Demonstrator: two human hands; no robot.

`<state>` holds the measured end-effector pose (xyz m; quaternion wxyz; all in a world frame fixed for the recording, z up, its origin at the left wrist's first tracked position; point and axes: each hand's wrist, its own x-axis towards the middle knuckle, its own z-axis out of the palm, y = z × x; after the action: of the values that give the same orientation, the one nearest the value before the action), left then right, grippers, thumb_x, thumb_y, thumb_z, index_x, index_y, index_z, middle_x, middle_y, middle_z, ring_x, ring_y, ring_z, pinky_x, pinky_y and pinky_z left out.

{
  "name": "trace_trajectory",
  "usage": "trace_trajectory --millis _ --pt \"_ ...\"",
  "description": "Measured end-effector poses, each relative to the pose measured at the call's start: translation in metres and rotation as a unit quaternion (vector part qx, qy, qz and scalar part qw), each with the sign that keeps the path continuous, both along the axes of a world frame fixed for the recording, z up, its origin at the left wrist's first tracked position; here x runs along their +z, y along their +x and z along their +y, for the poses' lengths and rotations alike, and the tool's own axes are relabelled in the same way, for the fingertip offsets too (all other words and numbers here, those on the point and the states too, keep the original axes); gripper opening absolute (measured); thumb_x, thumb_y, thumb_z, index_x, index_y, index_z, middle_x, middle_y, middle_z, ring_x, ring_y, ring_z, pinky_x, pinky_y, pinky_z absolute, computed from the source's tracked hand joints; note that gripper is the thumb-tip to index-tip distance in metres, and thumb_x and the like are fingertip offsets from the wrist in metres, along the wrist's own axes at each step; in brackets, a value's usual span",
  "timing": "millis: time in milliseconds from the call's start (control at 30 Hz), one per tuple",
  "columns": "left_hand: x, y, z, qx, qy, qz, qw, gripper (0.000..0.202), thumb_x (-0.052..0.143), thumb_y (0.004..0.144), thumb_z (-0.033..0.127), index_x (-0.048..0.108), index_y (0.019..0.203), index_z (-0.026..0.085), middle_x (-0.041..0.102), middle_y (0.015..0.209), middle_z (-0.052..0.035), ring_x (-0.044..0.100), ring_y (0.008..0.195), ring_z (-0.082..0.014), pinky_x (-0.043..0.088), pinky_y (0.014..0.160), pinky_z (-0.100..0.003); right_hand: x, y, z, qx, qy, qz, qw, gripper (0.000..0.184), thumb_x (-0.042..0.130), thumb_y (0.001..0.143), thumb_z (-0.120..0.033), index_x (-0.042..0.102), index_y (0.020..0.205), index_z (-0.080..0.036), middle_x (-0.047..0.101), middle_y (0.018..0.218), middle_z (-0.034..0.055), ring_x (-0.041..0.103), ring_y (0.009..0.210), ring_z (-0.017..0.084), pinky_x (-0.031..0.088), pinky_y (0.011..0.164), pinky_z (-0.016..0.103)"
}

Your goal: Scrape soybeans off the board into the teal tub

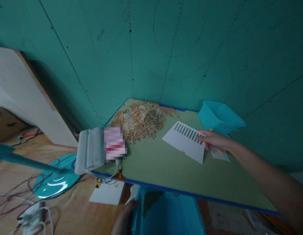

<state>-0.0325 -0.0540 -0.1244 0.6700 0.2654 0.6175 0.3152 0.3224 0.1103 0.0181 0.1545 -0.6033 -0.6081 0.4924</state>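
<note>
My right hand (210,139) is closed on the near right edge of a white slotted plate (184,143), which is tilted over the pale green tabletop (151,163). A row of slots runs along the plate's far side. Low in the view, my left hand (128,210) is at the left side of a blue bin (171,212) under the table's front edge, gripping it; its fingers are dim and partly hidden. A pile of tan beans (141,122) mixed with clear white bits lies on the far left of the table. A few loose beans (182,152) lie by the plate.
A folded turquoise container (219,114) stands at the back right against the green wall (166,49). On the table's left end sit a white device (90,150) with a cable and a pixelated pink-and-white item (115,143). Cords and a power strip (32,217) lie on the floor.
</note>
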Motion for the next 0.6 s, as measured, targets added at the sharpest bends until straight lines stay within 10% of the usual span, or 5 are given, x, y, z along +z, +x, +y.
trace_trajectory --millis 200,600 --pt "-0.007 0.014 0.017 -0.004 -0.041 0.001 0.999 0.02 0.065 0.043 0.012 0.05 0.038 0.024 0.067 0.05 -0.0002 0.051 0.104 -0.0325 0.041 0.089 -0.037 0.001 -0.024 -0.027 0.03 -0.049 0.011 0.998 0.03 0.048 0.077 -0.045 0.044 0.089 -0.018 0.058 0.066 -0.0015 0.048 0.036 0.005 0.033 0.033 0.017" --pt "0.058 0.024 -0.039 0.159 -0.089 -0.248 0.951 0.026 0.057 0.071 0.027 0.063 0.094 0.015 0.072 0.066 -0.0027 0.067 0.071 -0.0225 0.052 0.064 -0.032 -0.006 -0.07 -0.061 0.137 -0.104 0.059 0.983 0.035 0.048 0.076 -0.049 0.041 0.09 -0.018 0.058 0.072 -0.0019 0.051 0.036 0.004 0.03 0.032 0.014"
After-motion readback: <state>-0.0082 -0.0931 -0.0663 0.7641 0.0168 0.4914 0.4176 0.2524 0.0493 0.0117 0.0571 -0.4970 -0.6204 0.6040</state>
